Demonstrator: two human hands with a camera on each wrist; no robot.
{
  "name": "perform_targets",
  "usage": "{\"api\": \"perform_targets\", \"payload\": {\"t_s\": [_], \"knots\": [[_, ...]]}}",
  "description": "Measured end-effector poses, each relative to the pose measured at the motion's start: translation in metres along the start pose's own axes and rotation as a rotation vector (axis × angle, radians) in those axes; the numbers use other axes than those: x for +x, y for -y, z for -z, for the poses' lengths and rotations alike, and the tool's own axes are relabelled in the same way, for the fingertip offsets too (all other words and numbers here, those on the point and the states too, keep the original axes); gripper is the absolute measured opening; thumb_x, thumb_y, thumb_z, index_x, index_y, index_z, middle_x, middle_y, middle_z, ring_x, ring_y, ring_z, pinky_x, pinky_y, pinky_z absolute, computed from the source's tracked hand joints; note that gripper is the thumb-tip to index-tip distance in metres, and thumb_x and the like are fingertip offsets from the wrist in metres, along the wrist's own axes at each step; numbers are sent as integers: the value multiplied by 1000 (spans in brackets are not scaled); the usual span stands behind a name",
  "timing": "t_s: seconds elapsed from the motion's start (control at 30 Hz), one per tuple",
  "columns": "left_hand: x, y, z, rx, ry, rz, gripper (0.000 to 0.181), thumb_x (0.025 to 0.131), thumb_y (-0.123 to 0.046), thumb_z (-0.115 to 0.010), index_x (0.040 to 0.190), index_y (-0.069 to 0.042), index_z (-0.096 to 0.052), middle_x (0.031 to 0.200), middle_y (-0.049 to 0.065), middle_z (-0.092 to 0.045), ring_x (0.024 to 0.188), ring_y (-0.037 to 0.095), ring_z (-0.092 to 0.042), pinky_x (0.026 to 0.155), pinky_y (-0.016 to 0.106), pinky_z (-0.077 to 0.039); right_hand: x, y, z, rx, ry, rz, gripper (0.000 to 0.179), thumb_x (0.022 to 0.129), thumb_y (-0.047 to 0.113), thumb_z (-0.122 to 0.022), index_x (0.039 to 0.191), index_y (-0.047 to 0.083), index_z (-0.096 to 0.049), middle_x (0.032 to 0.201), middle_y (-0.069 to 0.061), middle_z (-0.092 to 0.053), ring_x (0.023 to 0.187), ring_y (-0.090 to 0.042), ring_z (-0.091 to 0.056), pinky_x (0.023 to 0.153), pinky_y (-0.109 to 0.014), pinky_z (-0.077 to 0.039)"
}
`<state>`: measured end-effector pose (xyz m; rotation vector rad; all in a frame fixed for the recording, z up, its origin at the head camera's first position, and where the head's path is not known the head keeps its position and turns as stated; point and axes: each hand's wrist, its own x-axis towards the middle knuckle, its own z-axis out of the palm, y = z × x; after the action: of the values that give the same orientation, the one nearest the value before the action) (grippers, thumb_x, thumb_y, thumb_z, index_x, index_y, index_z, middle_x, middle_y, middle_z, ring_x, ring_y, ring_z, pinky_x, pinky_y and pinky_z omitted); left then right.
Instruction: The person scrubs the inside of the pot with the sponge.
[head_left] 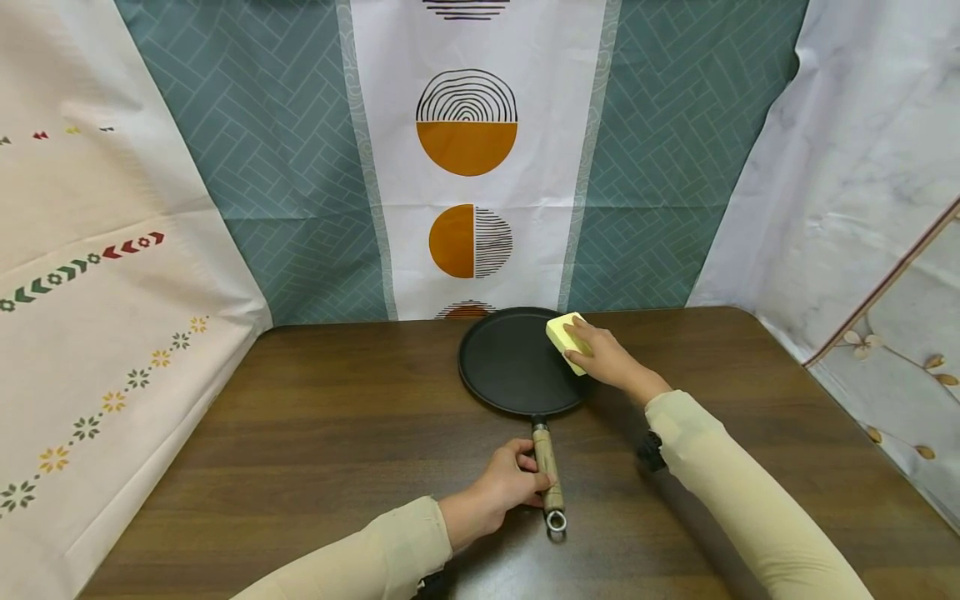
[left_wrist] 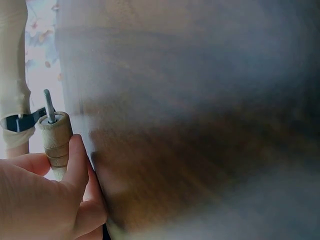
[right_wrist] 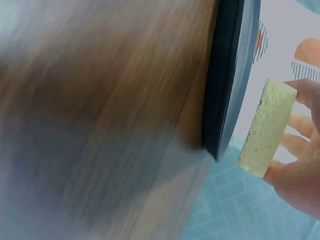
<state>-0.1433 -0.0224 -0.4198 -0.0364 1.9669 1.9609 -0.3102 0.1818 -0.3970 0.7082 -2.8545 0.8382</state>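
Observation:
A round, flat black pan [head_left: 510,362] lies on the table, its wooden handle [head_left: 547,462] pointing toward me. My left hand [head_left: 501,482] grips that handle between thumb and fingers; the left wrist view shows the handle's end [left_wrist: 56,131] with its metal ring. In my right hand [head_left: 609,357] a pale yellow sponge [head_left: 567,342] is pinched over the pan's right side. From the right wrist, the sponge [right_wrist: 268,127] appears held a little apart from the pan's rim [right_wrist: 232,75]. The pan's lower right edge is partly hidden by the right hand.
The brown wooden table [head_left: 337,417] stretches out on both sides of the pan. Behind it hangs a patterned teal and white cloth [head_left: 300,167]. A cream cloth [head_left: 112,292] borders the left side, and a white marbled cloth [head_left: 847,208] the right.

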Motion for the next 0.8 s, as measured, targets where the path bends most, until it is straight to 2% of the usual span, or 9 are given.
{"api": "perform_targets", "payload": {"t_s": [0.33, 0.63, 0.8], "knots": [[1, 0, 1, 3, -4, 0, 58, 80, 15, -65, 133, 12, -39, 92, 11, -43, 75, 23, -60, 66, 37, -61, -17, -23, 16, 1, -71, -88, 54, 96, 14, -57, 141, -9, -38, 149, -33, -24, 129, -60, -25, 107, -68, -25], [1, 2, 1, 1, -2, 0, 58, 81, 15, -65, 133, 13, -39, 92, 12, -43, 76, 23, -59, 67, 38, -61, -31, -44, 25, 1, -69, -198, 56, 98, 16, -54, 143, -10, -33, 150, -33, -20, 129, -62, -20, 106, -71, -23], [0, 1, 0, 0, 1, -2, 58, 81, 15, -65, 133, 13, -38, 92, 11, -43, 76, 23, -59, 67, 38, -61, -38, -58, 29, -32, -79, -245, 55, 97, 16, -53, 141, -12, -34, 148, -36, -21, 124, -66, -23, 103, -72, -25]]}}
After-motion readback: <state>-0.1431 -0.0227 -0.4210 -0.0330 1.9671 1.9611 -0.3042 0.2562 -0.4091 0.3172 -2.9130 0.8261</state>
